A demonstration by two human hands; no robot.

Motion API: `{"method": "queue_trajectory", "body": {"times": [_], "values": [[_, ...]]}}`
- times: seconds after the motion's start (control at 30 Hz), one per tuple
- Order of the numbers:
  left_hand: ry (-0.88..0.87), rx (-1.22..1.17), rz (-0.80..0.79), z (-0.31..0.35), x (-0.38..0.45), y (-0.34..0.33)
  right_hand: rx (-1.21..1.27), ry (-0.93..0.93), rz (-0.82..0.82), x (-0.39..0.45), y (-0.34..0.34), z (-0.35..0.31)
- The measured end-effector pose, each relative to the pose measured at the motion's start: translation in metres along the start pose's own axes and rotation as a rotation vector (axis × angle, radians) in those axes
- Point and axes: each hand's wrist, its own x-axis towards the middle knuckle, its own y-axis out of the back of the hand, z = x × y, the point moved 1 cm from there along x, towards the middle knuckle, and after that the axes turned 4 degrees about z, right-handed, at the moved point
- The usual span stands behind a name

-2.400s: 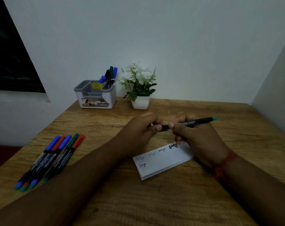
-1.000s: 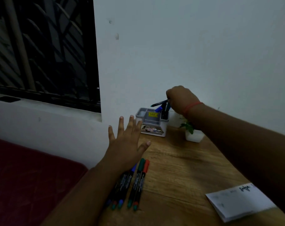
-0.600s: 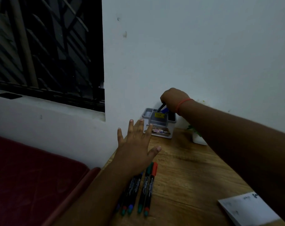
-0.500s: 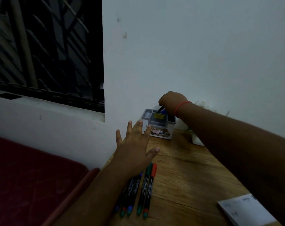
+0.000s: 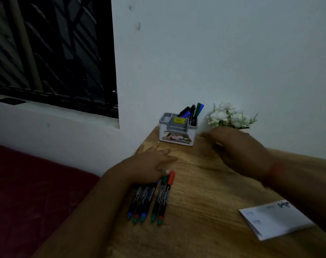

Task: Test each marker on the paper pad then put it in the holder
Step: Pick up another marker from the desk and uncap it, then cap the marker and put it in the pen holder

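The left hand [image 5: 151, 165] is laid palm-down on the wooden counter [image 5: 205, 202], its grip spread flat with the fingers extended toward the holder. The heel of the hand and the thumb are set over the cap ends of a row of five markers [image 5: 149, 200] lying side by side on the counter; nothing is pinched. Two blue-tipped, two green-tipped and one red-tipped marker can be told, the red cap [image 5: 171, 177] showing just beside the thumb.

The right hand [image 5: 238, 149], blurred, is held above the counter between the holder and the flower pot, its grip loosely opened and empty. A red band [image 5: 276, 170] is worn on that wrist.

The grey and white marker holder [image 5: 178, 130] is placed at the counter's far edge against the wall. Several markers [image 5: 193, 112], black, blue and green, are stood in its right rear compartment, tilted; a yellow label is seen on an inner divider. White flowers [image 5: 230, 116] are placed just to its right.

The paper pad [image 5: 275, 219], with handwriting along its upper edge, is found at the near right of the counter, well apart from both hands.
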Motion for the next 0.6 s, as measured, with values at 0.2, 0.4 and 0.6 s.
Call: {"method": "queue_trajectory", "body": {"times": [0.2, 0.4, 0.6], "values": [[-0.113, -0.083, -0.027, 0.013, -0.002, 0.014, 0.150, -0.130, -0.042, -0.101, 0.013, 0.009], [-0.168, -0.021, -0.138, 0.031, 0.004, 0.023, 0.184, -0.268, -0.103, -0.146, 0.025, 0.030], [-0.141, 0.074, -0.219, 0.051, 0.017, 0.024, 0.221, -0.288, -0.118, -0.149, 0.028, 0.022]]}}
